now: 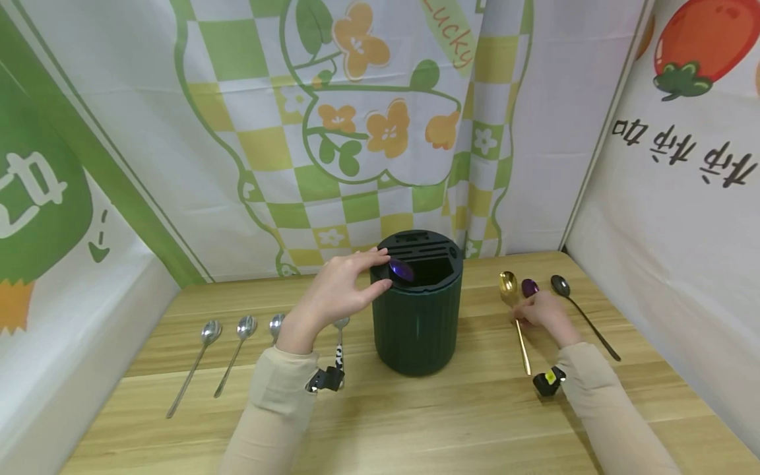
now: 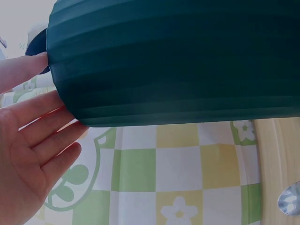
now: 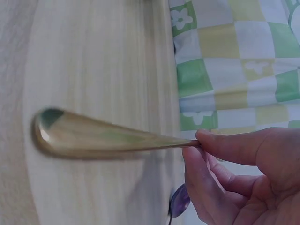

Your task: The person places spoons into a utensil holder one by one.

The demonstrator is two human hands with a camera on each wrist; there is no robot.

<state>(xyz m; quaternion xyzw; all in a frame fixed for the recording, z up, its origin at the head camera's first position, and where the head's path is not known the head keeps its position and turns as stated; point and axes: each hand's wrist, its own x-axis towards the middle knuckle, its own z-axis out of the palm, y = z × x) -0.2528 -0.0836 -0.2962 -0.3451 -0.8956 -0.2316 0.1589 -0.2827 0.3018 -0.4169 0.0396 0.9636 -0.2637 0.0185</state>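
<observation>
My right hand (image 1: 546, 313) pinches the handle of a gold spoon (image 1: 508, 285) between thumb and fingertips. In the right wrist view that handle (image 3: 93, 136) reaches left from the pinch, its wide end blurred. Straight fingers of my left hand (image 1: 335, 290) touch the rim of a dark green ribbed holder (image 1: 415, 330) with a slotted black top. By the left thumb, a purple-blue spoon bowl (image 1: 401, 269) shows at the holder's opening; its handle is hidden. Just beyond the right hand lies a purple spoon (image 1: 530, 287), partly covered by it.
A black spoon (image 1: 560, 285) with a long thin handle lies at the right. Several silver spoons (image 1: 210, 332) lie left of the holder; one has a black-and-white patterned handle (image 1: 340, 356). Printed cloth (image 1: 356, 211) hangs behind the wooden table (image 1: 451, 422).
</observation>
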